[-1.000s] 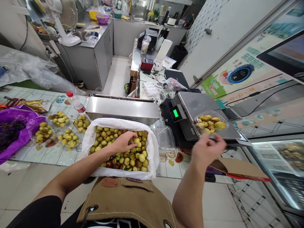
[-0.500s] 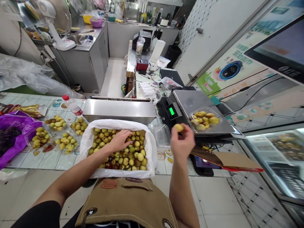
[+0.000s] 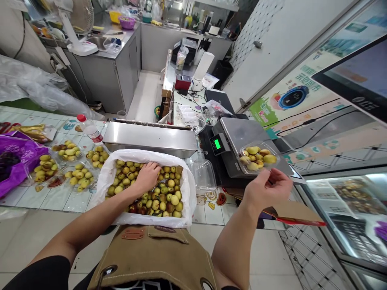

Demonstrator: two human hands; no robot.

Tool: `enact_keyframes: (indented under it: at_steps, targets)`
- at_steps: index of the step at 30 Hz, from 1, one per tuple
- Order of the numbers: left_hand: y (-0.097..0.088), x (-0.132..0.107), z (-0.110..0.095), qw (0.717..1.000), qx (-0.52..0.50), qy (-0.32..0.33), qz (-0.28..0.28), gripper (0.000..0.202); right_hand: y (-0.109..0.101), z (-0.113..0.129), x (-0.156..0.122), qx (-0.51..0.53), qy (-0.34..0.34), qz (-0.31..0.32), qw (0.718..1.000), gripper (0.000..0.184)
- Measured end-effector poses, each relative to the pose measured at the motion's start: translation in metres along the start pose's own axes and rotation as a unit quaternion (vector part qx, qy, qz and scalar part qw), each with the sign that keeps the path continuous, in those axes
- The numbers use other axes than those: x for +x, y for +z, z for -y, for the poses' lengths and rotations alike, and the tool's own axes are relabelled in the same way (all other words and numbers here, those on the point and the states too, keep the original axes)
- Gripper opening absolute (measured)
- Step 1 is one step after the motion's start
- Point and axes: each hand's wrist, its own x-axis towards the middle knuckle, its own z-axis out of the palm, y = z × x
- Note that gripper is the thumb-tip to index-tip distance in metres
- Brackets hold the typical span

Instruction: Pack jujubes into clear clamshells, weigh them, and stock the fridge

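My left hand (image 3: 147,176) rests palm down on the yellow-green jujubes (image 3: 165,193) in the white-lined box (image 3: 191,201). Its fingers are bent and slightly apart, the tips down among the fruit. My right hand (image 3: 267,188) hovers by the near right edge of a clear plastic tub of jujubes (image 3: 256,157), its fingers curled. Whether a fruit is inside those fingers is hidden from this side. That tub sits on the metal scale plate (image 3: 238,133). Beside the box's right side lies a clear plastic tub (image 3: 204,175) with no fruit in it.
Several filled tubs (image 3: 80,176) and a purple bag (image 3: 24,157) stand at the left. Behind the box are a steel case (image 3: 148,139) and a red-capped bottle (image 3: 90,129). A cardboard flap (image 3: 293,213) juts out at right; a monitor (image 3: 356,72) hangs above.
My right hand has moved right from beside the scale to the filled tub, and the jujube it held no longer shows. My left hand has shifted slightly left, its fingers more bent.
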Motion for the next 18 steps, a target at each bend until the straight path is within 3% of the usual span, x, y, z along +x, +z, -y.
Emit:
enact_keyframes:
  at_steps: [4, 8, 14, 18]
  targets:
    - [0.004, -0.001, 0.000, 0.999, 0.023, -0.032, 0.003, 0.028, -0.001, -0.007, -0.014, 0.034, 0.011, 0.006, 0.999, 0.024]
    - [0.005, -0.001, 0.001, 0.998, 0.021, -0.052, 0.012, 0.028, 0.000, -0.021, -0.011, 0.047, 0.080, -0.011, 0.996, 0.028]
    - [-0.002, 0.001, 0.000, 0.998, 0.005, -0.054, 0.018, 0.027, 0.015, -0.035, 0.018, 0.038, 0.278, 0.087, 0.956, 0.022]
    - [-0.007, 0.002, -0.002, 0.998, 0.013, -0.050, 0.024, 0.023, 0.032, -0.042, 0.042, 0.004, 0.310, 0.095, 0.946, 0.007]
